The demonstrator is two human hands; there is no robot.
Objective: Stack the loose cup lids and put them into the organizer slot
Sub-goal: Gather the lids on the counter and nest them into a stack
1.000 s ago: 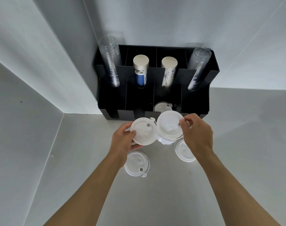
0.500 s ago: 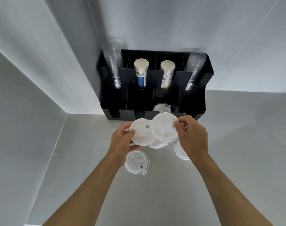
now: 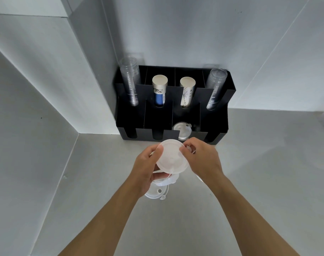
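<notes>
Stacking is the step in hand: the left hand (image 3: 148,169) and right hand (image 3: 203,159) together pinch a lid (image 3: 171,157) above the counter (image 3: 249,182), just before the organizer (image 3: 212,124). Another lid (image 3: 155,193) lies below. Next, nest them squarely.

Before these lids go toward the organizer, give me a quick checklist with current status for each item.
1. Top lid held at both sides by the left hand and right hand: ok.
2. Lids seated flush in one stack: cannot tell; the lower ones are hidden under the top lid.
3. All loose lids gathered: not ok; one lid on the counter lies below the left hand.
4. Target slot in the organizer has room: ok; lids sit low in it.
5. Path from the hands to the slot: ok; nothing stands between them.
</notes>
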